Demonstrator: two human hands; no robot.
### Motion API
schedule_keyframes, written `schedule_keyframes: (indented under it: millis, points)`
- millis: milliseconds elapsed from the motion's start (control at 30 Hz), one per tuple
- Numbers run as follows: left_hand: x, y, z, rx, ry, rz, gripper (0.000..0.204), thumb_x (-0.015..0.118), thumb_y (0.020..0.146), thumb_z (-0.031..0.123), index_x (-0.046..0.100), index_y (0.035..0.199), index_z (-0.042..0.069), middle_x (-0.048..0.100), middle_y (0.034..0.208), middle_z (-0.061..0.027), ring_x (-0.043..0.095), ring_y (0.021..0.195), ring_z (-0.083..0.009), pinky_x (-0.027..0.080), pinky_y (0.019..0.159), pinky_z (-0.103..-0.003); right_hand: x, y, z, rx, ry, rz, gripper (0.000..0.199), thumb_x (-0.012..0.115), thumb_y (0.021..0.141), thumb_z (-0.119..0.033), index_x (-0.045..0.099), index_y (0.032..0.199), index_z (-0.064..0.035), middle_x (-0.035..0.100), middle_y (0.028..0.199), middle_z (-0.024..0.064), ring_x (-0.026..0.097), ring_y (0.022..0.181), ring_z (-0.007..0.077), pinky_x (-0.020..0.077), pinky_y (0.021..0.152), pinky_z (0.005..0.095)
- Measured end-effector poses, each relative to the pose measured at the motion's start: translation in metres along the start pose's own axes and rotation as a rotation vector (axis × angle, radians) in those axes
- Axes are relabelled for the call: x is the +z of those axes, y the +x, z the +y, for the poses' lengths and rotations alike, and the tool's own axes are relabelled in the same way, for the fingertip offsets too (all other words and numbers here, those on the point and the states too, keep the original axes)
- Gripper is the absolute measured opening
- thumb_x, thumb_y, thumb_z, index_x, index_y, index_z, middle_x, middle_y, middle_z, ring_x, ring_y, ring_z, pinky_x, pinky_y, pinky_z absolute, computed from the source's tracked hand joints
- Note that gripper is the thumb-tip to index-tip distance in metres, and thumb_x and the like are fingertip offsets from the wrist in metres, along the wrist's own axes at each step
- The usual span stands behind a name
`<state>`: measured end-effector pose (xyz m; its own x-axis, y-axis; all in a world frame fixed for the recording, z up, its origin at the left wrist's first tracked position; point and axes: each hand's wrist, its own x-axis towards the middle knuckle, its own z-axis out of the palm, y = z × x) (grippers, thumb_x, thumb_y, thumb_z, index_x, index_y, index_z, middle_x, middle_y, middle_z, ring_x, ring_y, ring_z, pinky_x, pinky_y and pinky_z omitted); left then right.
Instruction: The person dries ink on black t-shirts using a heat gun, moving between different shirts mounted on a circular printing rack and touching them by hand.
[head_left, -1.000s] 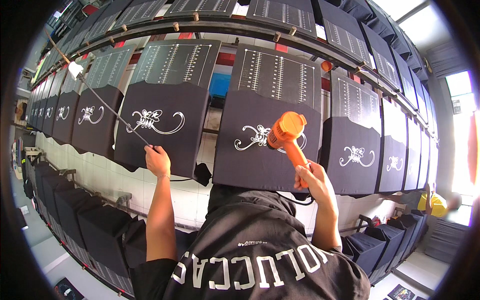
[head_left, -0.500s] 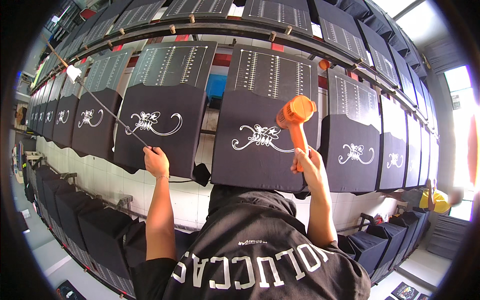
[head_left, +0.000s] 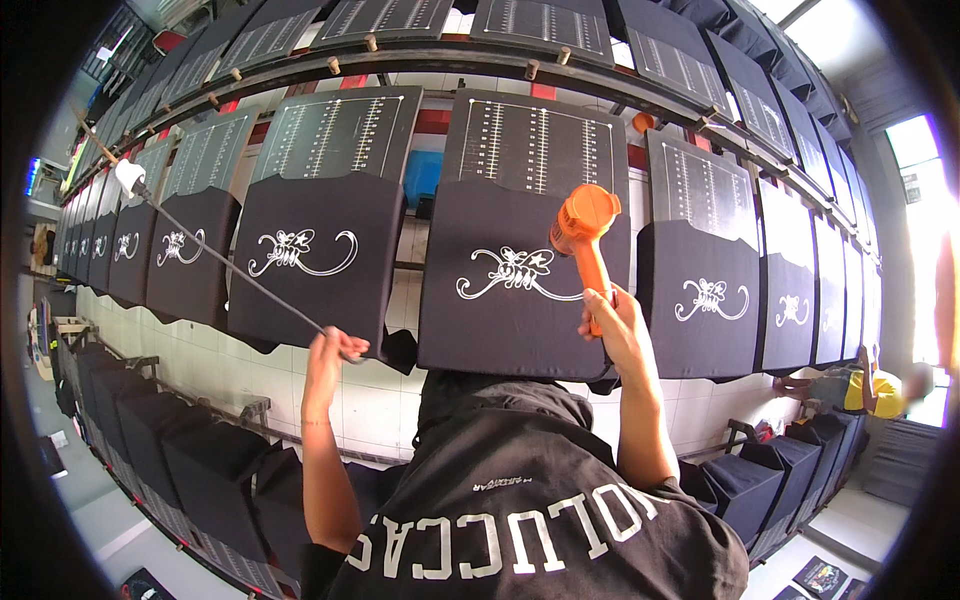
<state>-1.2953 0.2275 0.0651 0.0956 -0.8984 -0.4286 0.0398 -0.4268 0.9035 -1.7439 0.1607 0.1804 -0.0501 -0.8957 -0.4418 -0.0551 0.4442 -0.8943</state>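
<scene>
My right hand (head_left: 622,328) is wrapped round the handle of an orange hair dryer (head_left: 585,222). The dryer's head is over a black cloth (head_left: 515,330) with a white scroll-and-flower print, stretched on a dark ruled board (head_left: 540,140). At the left, my left hand (head_left: 328,368) grips a dark cord (head_left: 240,268) near the cloth's lower edge. From there the cord slants up to a white connector (head_left: 130,176) hanging at the upper left. Behind the cord lies another printed black cloth (head_left: 310,300) on its own board.
More boards with printed cloths, such as one at the right (head_left: 710,300), run along the row. A dark metal rail (head_left: 450,55) with wooden pegs crosses behind. A blue box (head_left: 424,176) shows between two boards. A person in a yellow top (head_left: 880,395) is far right.
My left hand has moved down and to the right, pulling the cord along, and the white connector shifted left and down. My right hand and the dryer have barely moved.
</scene>
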Motion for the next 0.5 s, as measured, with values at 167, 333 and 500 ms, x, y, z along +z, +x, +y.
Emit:
schedule_keyframes:
  millis: [167, 333, 500]
  points:
    - [0.049, -0.044, 0.027, -0.051, 0.403, -0.608, 0.046, 0.042, 0.107, 0.037, 0.064, 0.122, 0.000, 0.064, 0.131, -0.0139, 0.054, 0.130, -0.0235, 0.038, 0.110, -0.034, -0.011, -0.001, -0.002, 0.056, 0.115, -0.065, 0.029, 0.064, 0.097, -0.031, 0.057, 0.094, -0.0030, 0.057, 0.074, 0.0017, 0.059, 0.061, 0.0090, 0.0484, 0.056, 0.0232]
    - [0.106, -0.039, 0.032, 0.006, 0.520, -0.782, 0.045, 0.042, 0.108, 0.031, 0.059, 0.134, -0.001, 0.062, 0.137, -0.0126, 0.053, 0.132, -0.0262, 0.037, 0.113, -0.035, 0.004, -0.010, 0.005, -0.003, 0.060, -0.030, 0.030, 0.065, 0.096, -0.032, 0.058, 0.094, -0.0032, 0.058, 0.074, 0.0015, 0.059, 0.060, 0.0091, 0.0486, 0.055, 0.0231]
    - [0.133, -0.018, 0.030, -0.070, 0.406, -0.829, 0.050, 0.041, 0.108, 0.037, 0.053, 0.140, 0.000, 0.058, 0.140, -0.0158, 0.052, 0.133, -0.0241, 0.039, 0.111, -0.034, -0.002, -0.020, 0.003, 0.074, 0.060, -0.035, 0.028, 0.062, 0.098, -0.030, 0.058, 0.098, -0.0018, 0.058, 0.073, 0.0021, 0.058, 0.060, 0.0097, 0.0475, 0.055, 0.0242]
